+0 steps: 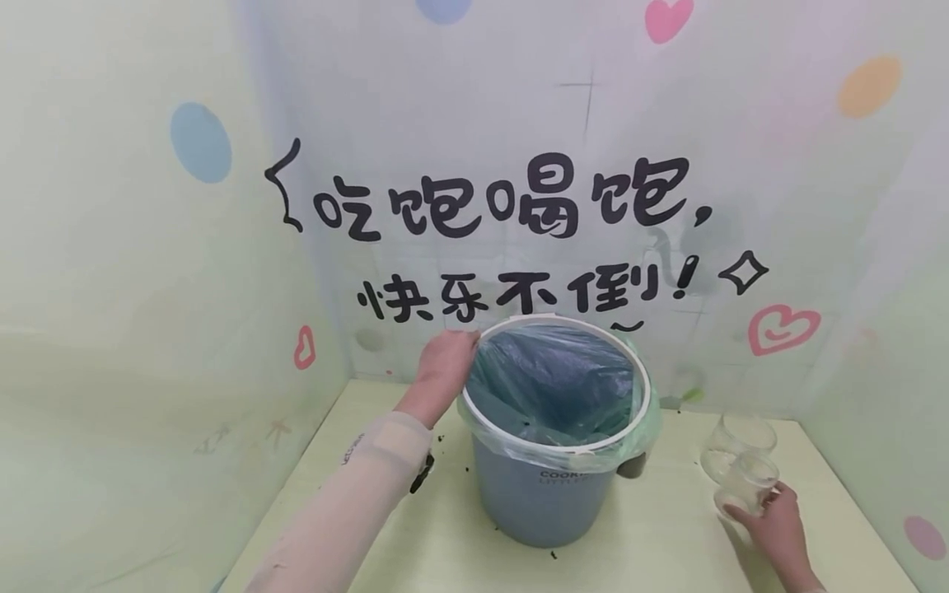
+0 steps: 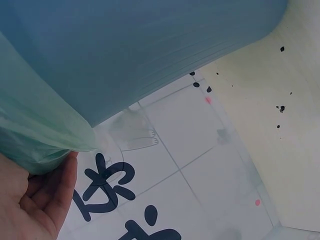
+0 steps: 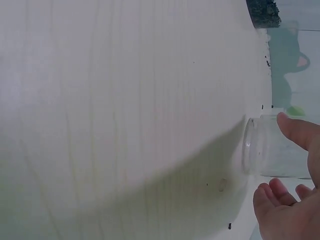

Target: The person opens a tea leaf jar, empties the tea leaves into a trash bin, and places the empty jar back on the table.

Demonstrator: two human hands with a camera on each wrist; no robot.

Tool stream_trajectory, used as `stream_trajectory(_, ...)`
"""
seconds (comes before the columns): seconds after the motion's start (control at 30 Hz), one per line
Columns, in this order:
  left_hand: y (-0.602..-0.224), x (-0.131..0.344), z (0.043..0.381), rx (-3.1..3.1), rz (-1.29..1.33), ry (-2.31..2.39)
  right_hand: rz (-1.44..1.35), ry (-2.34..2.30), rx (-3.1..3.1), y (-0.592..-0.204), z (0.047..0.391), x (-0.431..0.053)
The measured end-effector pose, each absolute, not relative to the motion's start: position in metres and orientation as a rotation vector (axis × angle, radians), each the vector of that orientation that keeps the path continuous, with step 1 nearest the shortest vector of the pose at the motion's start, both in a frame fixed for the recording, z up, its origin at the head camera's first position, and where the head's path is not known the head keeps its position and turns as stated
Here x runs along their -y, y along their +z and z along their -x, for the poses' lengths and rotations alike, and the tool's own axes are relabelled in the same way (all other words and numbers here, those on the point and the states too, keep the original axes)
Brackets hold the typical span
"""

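A blue-grey trash bin stands on the table, lined with a translucent green trash bag under a white rim ring. At the bin's left rim, my left hand pinches the bag's edge; the left wrist view shows its fingers bent against the green plastic. To the right of the bin, my right hand holds a small clear glass. In the right wrist view, its thumb lies along one side of the glass, with the fingers on the other side.
Behind the small glass is a larger clear glass vessel. A dark-filled container sits by the bin's right side, partly hidden. Dark crumbs are scattered on the table. A printed wall covering encloses the back and sides.
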State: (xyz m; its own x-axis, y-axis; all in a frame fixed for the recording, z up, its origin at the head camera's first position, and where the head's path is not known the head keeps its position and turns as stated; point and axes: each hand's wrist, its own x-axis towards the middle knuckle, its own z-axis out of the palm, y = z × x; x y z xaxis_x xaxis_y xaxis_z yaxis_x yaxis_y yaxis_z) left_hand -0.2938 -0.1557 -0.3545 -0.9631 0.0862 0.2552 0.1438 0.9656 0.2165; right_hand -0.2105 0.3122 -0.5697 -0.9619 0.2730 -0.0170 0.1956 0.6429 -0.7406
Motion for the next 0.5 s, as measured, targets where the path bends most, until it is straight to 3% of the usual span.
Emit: stream_trajectory(0.5,-0.352,0.156,0.298,2.882,0.174,-0.338,0.347,1.141,2.712,-0.558,0.211,-0.308)
